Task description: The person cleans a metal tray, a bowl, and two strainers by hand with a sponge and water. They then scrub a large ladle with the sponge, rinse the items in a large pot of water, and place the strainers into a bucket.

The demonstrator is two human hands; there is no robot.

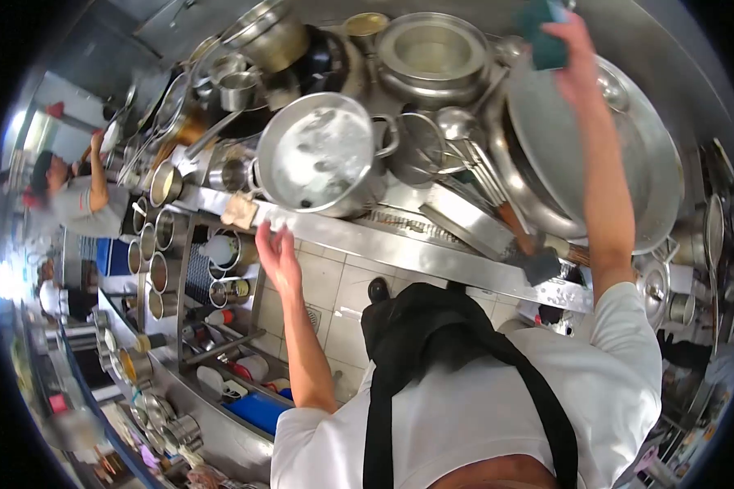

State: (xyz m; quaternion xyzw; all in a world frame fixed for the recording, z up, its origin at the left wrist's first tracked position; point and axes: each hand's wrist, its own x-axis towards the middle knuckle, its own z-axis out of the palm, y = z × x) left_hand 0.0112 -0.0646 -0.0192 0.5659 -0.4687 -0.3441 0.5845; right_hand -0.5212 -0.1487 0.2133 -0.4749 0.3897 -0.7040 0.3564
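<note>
My right hand is raised over the large wide metal pan and grips a dark green scouring pad. Close to the steel counter's front edge, my left hand has its fingers apart and holds nothing I can see. Whitish foam shows by its fingertips. Just beyond that hand stands a two-handled metal pot with foamy, cloudy liquid in it. A crumpled tan cloth lies on the edge to the left.
Between pot and pan lie a mesh strainer, a ladle and other long-handled utensils. Behind them sits a round metal vessel. Several metal containers line a rack at left. Another person works at the far left.
</note>
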